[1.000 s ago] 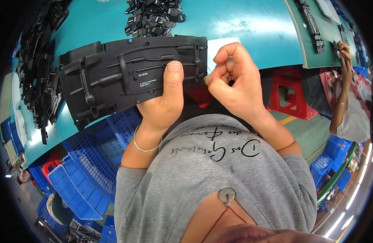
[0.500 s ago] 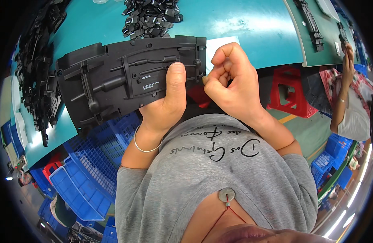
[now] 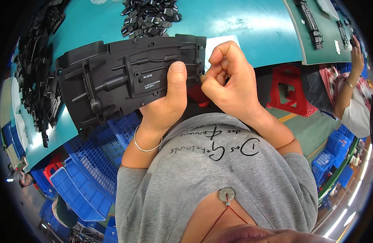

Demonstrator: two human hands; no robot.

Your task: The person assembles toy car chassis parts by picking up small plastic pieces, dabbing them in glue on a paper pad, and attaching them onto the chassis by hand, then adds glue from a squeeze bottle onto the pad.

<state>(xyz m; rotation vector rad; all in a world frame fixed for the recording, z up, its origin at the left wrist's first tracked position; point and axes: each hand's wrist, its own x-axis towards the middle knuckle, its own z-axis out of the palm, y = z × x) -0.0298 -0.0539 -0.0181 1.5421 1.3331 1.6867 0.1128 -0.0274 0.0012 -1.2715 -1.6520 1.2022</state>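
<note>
A long black molded plastic panel point(image 3: 113, 75), with ribs and rod shapes in relief, is held up at the table's near edge. My left hand point(image 3: 169, 95) grips its lower right part, the thumb lying across its face and the other fingers hidden behind it. Close to the panel's right end is my right hand point(image 3: 231, 79), its fingers curled and the thumb and fingertips drawn together by the panel's edge. Whether something small sits in that pinch cannot be made out.
On the teal table point(image 3: 227, 20) lie a heap of small black parts point(image 3: 150, 18) and, at left, stacked black plastic parts point(image 3: 39, 77). White paper point(image 3: 219, 42) lies behind my right hand. Blue crates point(image 3: 81, 190) stand below left, a red stool point(image 3: 289, 91) at right. Another person's arm point(image 3: 350, 87) shows far right.
My right hand has shifted very slightly left and up along the panel's end. The panel and my left hand have barely moved. The other person's arm has moved right.
</note>
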